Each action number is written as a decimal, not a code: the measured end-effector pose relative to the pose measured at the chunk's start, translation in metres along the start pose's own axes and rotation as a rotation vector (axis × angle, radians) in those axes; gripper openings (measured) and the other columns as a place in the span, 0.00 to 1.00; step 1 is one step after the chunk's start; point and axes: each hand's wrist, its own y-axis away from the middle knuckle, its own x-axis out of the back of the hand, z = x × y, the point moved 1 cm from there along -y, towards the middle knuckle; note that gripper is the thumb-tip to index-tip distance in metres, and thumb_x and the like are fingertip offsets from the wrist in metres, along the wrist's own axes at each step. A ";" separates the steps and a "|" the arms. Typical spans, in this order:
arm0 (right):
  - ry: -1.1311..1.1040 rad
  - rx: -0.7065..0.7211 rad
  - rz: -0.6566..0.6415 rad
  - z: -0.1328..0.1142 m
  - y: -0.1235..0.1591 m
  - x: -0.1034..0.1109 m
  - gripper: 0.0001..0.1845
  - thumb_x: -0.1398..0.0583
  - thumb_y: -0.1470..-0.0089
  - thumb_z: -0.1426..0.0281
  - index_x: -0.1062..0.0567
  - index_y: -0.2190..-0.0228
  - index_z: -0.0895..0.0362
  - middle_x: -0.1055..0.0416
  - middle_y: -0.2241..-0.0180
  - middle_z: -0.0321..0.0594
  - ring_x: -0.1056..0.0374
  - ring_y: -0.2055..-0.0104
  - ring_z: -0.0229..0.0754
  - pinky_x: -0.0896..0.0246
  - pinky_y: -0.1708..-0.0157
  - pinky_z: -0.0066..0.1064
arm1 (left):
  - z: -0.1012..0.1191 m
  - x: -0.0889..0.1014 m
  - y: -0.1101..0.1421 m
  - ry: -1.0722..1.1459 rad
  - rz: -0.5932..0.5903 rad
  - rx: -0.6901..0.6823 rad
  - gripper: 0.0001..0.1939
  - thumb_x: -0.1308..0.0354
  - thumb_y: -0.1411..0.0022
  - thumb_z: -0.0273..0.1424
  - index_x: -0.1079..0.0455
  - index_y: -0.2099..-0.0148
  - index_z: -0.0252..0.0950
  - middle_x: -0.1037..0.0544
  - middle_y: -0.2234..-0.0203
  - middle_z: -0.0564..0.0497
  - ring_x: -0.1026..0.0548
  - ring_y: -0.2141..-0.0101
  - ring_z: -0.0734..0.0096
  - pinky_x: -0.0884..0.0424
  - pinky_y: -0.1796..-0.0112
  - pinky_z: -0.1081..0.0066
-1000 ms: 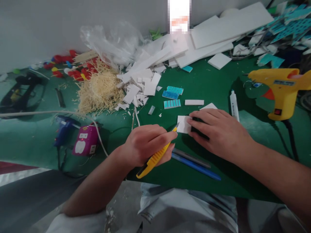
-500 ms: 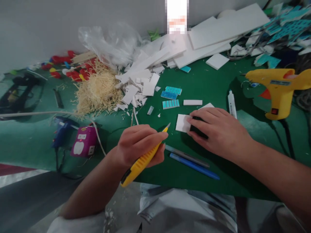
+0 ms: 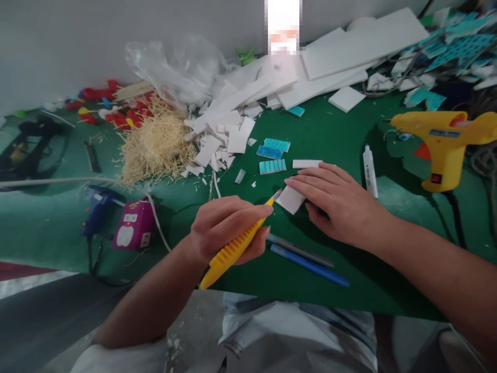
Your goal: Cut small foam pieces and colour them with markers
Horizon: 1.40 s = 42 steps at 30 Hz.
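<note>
A yellow craft knife [image 3: 235,248] is gripped like a pen in my left hand [image 3: 227,228], its handle slanting down toward me. The short blade points up and right, its tip at the left corner of a small white foam board piece [image 3: 291,200]; whether they touch I cannot tell. My right hand [image 3: 341,204] holds that piece against the table, fingers along its far side and thumb by its right edge. Part of the piece is under the fingers. Just beyond the fingers lies a narrow white strip [image 3: 306,163], with small blue patterned pieces [image 3: 272,166] to its left.
On the green table [image 3: 240,277] lie a blue pen [image 3: 310,265], a grey pen [image 3: 301,249] and a white tube [image 3: 370,172]. A yellow glue gun [image 3: 446,145] stands right. White scraps [image 3: 217,137], wood shavings [image 3: 159,134] and a purple power adapter [image 3: 134,225] are left.
The white foam board piece has turned and shifted slightly under my right hand, whose fingers are now straighter. My left hand has brought the knife tip right, up to the piece's corner.
</note>
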 end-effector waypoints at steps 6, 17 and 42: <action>-0.017 -0.091 -0.041 -0.003 0.003 0.006 0.29 0.37 0.38 0.67 0.30 0.38 0.61 0.21 0.49 0.55 0.27 0.45 0.58 0.30 0.47 0.53 | 0.001 0.001 0.001 0.032 -0.002 0.023 0.14 0.42 0.36 0.26 0.28 0.49 0.41 0.15 0.70 0.52 0.20 0.75 0.68 0.17 0.72 0.68; -0.018 -0.026 -0.014 0.004 0.005 -0.001 0.20 0.40 0.35 0.70 0.26 0.44 0.63 0.21 0.52 0.54 0.26 0.48 0.55 0.30 0.48 0.52 | 0.001 -0.015 0.001 0.158 -0.106 0.027 0.08 0.37 0.32 0.30 0.26 0.51 0.37 0.15 0.66 0.52 0.17 0.69 0.74 0.17 0.64 0.76; -0.080 -0.098 -0.048 0.007 0.006 -0.003 0.24 0.40 0.35 0.69 0.27 0.39 0.60 0.21 0.49 0.55 0.26 0.46 0.55 0.29 0.49 0.53 | -0.004 -0.026 0.004 0.219 -0.101 -0.028 0.12 0.35 0.31 0.31 0.27 0.48 0.33 0.15 0.65 0.49 0.16 0.67 0.72 0.18 0.62 0.75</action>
